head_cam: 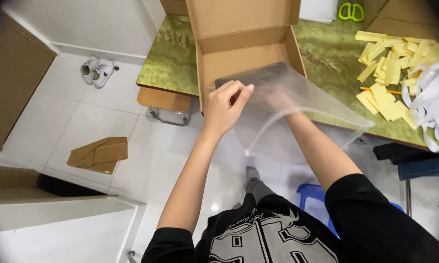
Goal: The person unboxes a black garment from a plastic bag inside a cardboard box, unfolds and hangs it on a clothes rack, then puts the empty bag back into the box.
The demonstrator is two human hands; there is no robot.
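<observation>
Across the upper half of the frame a green marbled table is carrying an open cardboard box at centre top. To the right, yellow paper strips and white paper strips are lying in loose heaps, with green scissors at the top edge.

A clear plastic bag is spreading from the box mouth toward the right, veiling the right hand; whether that hand is gripping cannot be told. The left hand is sitting at the box's front edge, fingers curled and pinching the bag's edge, just above a dark flat item lying inside the box.

Below, white floor tiles are showing a folded cardboard piece at left, sneakers in the upper left, and a blue stool under the person.
</observation>
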